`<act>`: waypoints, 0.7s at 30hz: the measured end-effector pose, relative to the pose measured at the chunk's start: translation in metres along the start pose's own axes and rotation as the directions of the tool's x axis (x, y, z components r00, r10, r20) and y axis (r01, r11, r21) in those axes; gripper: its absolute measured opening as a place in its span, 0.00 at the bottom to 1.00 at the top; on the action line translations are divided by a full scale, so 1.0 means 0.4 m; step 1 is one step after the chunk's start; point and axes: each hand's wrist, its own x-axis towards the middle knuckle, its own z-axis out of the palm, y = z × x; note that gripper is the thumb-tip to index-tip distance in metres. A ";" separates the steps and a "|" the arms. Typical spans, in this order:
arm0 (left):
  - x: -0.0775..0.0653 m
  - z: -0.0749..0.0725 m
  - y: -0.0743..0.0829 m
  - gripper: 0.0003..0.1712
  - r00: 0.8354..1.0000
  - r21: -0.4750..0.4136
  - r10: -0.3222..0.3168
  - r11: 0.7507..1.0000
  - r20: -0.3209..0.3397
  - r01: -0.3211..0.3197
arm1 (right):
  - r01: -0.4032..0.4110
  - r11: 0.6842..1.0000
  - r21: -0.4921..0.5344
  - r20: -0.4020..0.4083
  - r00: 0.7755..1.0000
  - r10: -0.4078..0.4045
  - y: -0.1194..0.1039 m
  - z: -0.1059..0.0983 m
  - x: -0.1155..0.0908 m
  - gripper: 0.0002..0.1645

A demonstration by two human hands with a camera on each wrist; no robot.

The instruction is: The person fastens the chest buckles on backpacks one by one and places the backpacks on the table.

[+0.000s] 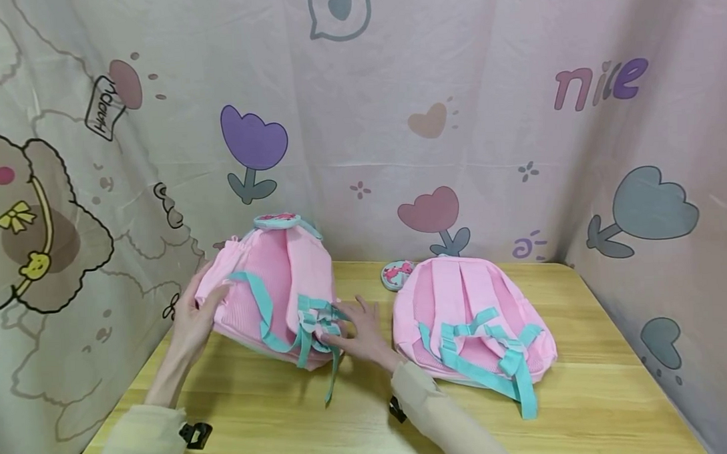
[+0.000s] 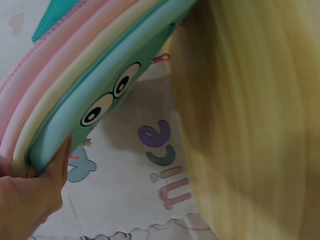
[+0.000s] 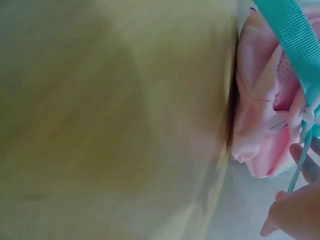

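A pink child's backpack [image 1: 307, 266] with turquoise straps stands tilted on the left of the table, its back panel toward me. My left hand [image 1: 197, 314] grips its left side, thumb on the near face. In the left wrist view that hand [image 2: 35, 200] holds the edge beside the turquoise front with cartoon eyes [image 2: 107, 95]. Thumb and fingers spread, my right hand [image 1: 362, 330] touches the bunched turquoise straps [image 1: 315, 320] at the lower right. The right wrist view has a thin strap [image 3: 301, 165] running past that hand [image 3: 295, 210].
A second pink backpack [image 1: 462, 284] lies straps up on the right, with a round unicorn-like tag [image 1: 396, 274] by its top. Both rest on a wooden table [image 1: 608, 352]. Patterned cloth [image 1: 360, 120] hangs behind and at the sides.
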 end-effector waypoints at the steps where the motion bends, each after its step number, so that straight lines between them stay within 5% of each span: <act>1: -0.002 -0.002 -0.007 0.36 1.000 -0.012 0.001 1.000 0.009 -0.001 | 0.016 1.000 -0.017 -0.017 1.000 -0.017 0.004 -0.001 -0.002 0.44; 5: -0.008 -0.011 -0.034 0.38 0.999 -0.075 -0.003 0.997 0.048 0.007 | 0.028 1.000 -0.015 -0.028 0.999 -0.028 0.015 -0.009 -0.009 0.41; 14: -0.014 -0.015 -0.084 0.42 0.995 -0.045 -0.050 0.998 0.081 0.054 | -0.046 0.994 0.103 0.031 0.999 0.043 0.024 -0.039 -0.018 0.42; 21: -0.010 -0.022 -0.114 0.45 0.981 0.116 -0.165 0.981 0.106 0.153 | -0.029 0.992 0.120 0.018 0.999 0.027 0.030 -0.066 -0.026 0.44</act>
